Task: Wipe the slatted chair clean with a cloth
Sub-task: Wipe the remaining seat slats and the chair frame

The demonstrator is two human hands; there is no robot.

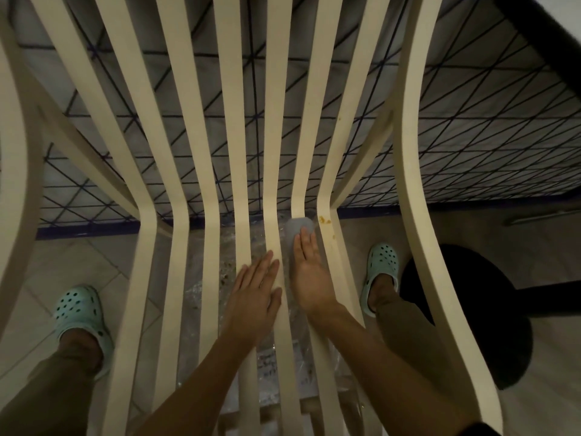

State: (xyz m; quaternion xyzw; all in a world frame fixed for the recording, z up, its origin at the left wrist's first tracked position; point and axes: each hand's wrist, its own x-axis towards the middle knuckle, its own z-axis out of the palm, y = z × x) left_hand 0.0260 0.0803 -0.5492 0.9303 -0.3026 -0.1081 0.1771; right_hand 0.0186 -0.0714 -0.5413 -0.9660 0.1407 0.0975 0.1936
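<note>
The right grip lies flat, fingers straight and close together, with its fingertips pressing a grey cloth against one cream slat of the slatted chair. The cloth sits just ahead of the fingers, right at the bend where seat and back meet. Nothing is curled or pinched.

Just to its left, the left grip is also spread flat, its palm and straight fingers resting on the neighbouring slat and holding nothing.

On the next slat to the right of the cloth, at the same bend, is a small orange-brown stain.

Below the slats, under both grips, crinkled clear plastic lies on the tiled floor.

Further out, a mint clog stands to the left and another to the right. Beyond the right one is a round black base.
</note>
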